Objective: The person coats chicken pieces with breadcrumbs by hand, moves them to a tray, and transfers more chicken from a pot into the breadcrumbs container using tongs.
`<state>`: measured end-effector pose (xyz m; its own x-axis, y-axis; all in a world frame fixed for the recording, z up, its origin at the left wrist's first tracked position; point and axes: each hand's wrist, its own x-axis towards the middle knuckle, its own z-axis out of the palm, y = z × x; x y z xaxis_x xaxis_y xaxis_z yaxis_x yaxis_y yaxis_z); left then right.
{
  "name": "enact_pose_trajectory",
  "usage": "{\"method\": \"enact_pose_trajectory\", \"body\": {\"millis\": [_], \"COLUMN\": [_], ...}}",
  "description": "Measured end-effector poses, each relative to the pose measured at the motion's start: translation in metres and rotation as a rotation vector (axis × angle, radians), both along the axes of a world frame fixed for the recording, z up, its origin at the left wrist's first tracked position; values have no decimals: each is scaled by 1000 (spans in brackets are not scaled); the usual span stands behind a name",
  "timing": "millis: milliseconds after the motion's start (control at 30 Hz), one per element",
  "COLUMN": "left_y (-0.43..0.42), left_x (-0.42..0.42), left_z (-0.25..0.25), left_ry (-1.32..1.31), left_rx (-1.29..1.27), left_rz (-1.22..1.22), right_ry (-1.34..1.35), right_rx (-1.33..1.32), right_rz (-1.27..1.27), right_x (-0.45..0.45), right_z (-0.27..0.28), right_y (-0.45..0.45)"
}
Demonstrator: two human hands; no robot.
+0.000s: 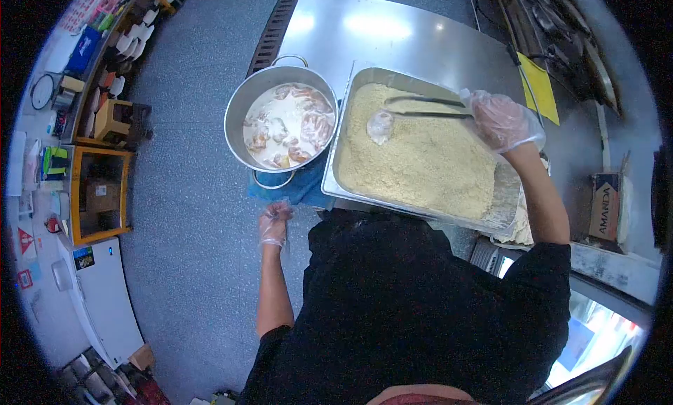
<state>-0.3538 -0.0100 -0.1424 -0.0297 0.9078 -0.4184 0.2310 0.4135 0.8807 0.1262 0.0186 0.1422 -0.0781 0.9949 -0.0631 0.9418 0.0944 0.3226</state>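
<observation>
My right hand (499, 119), in a clear plastic glove, is closed around dark tongs (434, 115) over a deep metal tray (413, 205). Pale yellow breading flour (420, 163) fills much of the tray. A whitish coated piece of meat (380, 127) lies on the flour by the tong tips; whether they touch it, I cannot tell. To the left stands a two-handled metal pot (233, 128) with raw meat pieces (315, 125) in milky liquid. Below the pot, my gloved left hand (275, 221) hangs empty, its fingers loosely bent and apart.
Pot and tray stand on a steel table (392, 26), with a blue cloth (301, 188) under the pot. Shelves, a yellow-framed cabinet (102, 191) and a white appliance (105, 293) line the left. A cardboard box (604, 207) sits at the right.
</observation>
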Motion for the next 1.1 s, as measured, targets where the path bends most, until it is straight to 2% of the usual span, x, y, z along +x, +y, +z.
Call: {"method": "enact_pose_trajectory", "body": {"millis": [167, 200, 267, 300, 367, 400, 467, 500, 567, 700, 767, 867, 900, 967, 1033, 1100], "left_y": [-2, 1, 2, 3, 4, 3, 2, 2, 3, -1, -1, -2, 0, 5, 11, 15], "left_x": [1, 2, -4, -9, -21, -28, -38, -42, -54, -83, -95, -105, -107, -108, -106, -103], "left_z": [13, 21, 26, 27, 14, 9, 7, 6, 4, -9, -9, -20, -24, -21, -12, -4], "left_ry": [80, 143, 141, 142, 142, 137, 120, 99, 76, 78, 59, 9, -22, -29, -35, 105], "left_rx": [-2, -5, 0, 12, -11, -27, -13, 4, 1, 34, 30, 39, 55, 40, 25, -2], "left_rz": [-26, -59, -34, -30, 5, 19, 30, 31, 65, 91, 99, 131, 161, 147, 135, 96], "right_ry": [23, 20, 74, 72, 115, 116, 101, 111, -1, -12, -13, -4, -10, -69, -23, 33], "right_rx": [-113, -112, -238, -242, -143, -144, 10, -300, -43, -236, 28, 90, 92, -266, -224, -236], "right_rz": [72, 91, -75, -56, 70, 83, 403, 110, 381, 227, 499, 546, 547, 313, 321, 280], "right_x": [-13, -18, -30, -39, -59, -67, -85, -140, -153, -210, -206, -201, -202, -204, -192, -190], "right_z": [-18, -9, 27, 43, 66, 58, 37, 67, 9, -11, -31, -31, -24, -2, 8, 23], "right_y": [10, 16, 22, 24, 30, 39, 60, 66, 81, 101, 105, 116, 118, 122, 121, 122]}}
